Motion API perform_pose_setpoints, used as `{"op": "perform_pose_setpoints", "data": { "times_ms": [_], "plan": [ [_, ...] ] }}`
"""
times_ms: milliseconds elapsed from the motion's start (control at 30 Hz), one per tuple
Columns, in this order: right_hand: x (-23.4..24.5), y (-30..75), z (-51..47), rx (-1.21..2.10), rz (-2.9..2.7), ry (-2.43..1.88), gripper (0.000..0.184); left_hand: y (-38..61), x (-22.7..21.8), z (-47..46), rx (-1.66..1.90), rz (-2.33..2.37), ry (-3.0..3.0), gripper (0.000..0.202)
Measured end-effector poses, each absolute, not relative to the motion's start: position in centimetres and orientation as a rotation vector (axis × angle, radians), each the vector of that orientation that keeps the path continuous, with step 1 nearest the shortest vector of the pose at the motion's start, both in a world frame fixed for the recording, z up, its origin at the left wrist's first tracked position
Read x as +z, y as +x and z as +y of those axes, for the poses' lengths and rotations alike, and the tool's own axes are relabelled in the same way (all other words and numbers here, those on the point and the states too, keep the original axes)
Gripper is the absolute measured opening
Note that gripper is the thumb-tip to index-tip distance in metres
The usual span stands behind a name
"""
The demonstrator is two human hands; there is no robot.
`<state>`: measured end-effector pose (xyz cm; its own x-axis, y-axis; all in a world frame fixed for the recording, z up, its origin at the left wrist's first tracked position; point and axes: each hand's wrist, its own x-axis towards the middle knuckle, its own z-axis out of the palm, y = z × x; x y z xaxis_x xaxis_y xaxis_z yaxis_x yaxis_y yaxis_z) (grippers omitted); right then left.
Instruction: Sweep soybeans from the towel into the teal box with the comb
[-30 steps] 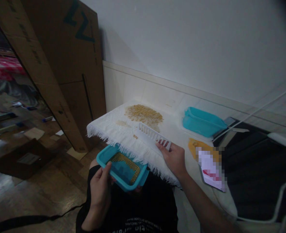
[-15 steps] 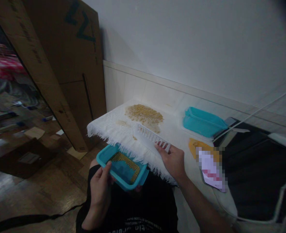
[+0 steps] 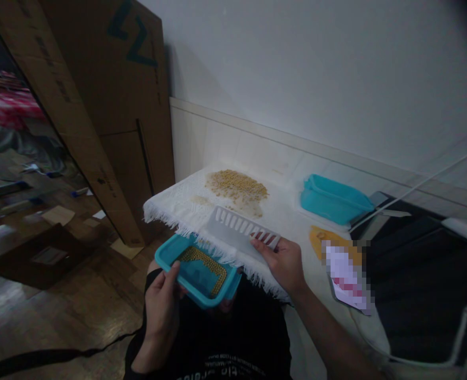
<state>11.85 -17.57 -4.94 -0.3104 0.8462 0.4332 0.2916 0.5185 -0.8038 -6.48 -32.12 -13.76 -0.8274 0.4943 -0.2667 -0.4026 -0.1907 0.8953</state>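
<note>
In the head view, my left hand (image 3: 162,303) grips the near-left rim of a turquoise plastic container (image 3: 199,302) held over my lap. Yellow beans (image 3: 221,275) that look like soybeans lie along its far and right sides. My right hand (image 3: 287,264) is closed on the right end of a white slotted plastic divider (image 3: 227,232), tilted at the front edge of a white fringed cloth (image 3: 170,206). Behind the divider, a spread pile of similar beans (image 3: 239,183) rests on the cloth beside a damp-looking patch. The cloth's fringe hangs over the container's far rim.
At the back right stands a second turquoise container (image 3: 332,200). A phone (image 3: 348,279), partly pixelated, lies on the right near an orange-yellow item (image 3: 318,240). A tall cardboard box (image 3: 126,105) rises at the left. Beyond it, a person in a red checked garment (image 3: 13,105) is partly visible.
The white divider has tipped so that its broad face and slots show more, and its left end sits slightly lower and nearer the container. My left hand and the container have hardly moved.
</note>
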Motion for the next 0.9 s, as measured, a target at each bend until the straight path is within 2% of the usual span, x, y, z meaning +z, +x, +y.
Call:
{"op": "perform_pose_setpoints", "data": {
  "times_ms": [333, 900],
  "plan": [
    [-5.0, 10.5, -12.5, 0.392, -1.842, -1.066, 0.031, -6.6, -14.0, -32.2, 2.026, 1.456, 0.083, 0.043],
    [-4.8, 9.3, -11.4, 0.448, -1.891, -1.094, 0.033, -6.8, -14.3, -32.2, 2.038, 1.477, 0.085, 0.045]
  ]
}}
